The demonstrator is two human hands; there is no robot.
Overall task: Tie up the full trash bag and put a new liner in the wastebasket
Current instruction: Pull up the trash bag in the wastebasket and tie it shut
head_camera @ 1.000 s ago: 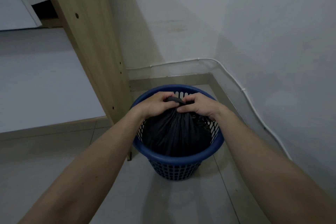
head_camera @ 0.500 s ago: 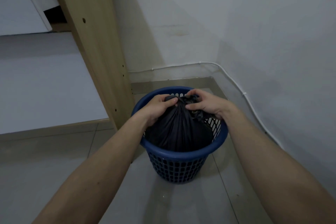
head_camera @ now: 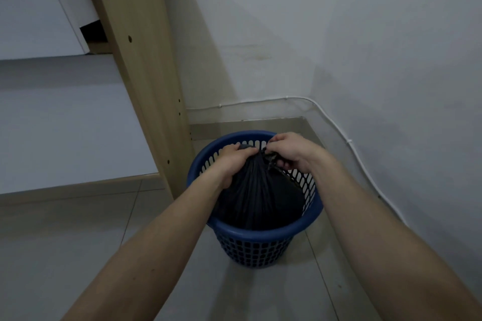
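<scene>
A full black trash bag (head_camera: 258, 198) sits inside a blue perforated plastic wastebasket (head_camera: 255, 245) on the tiled floor near the room's corner. The bag's top is gathered into a bunched neck above the basket. My left hand (head_camera: 232, 164) grips that neck from the left side. My right hand (head_camera: 289, 151) pinches the loose end of the bag at the top right, fingers curled around it. No spare liner is in view.
A light wooden furniture panel (head_camera: 146, 81) stands just left of the basket, nearly touching its rim. A white cable (head_camera: 339, 133) runs along the walls above the skirting. Grey floor tiles (head_camera: 78, 242) spread to the left and in front.
My right hand has slid a little to the right, drawing the bag's loose end away from the neck. My left hand keeps its grip. The camera has tilted upward slightly.
</scene>
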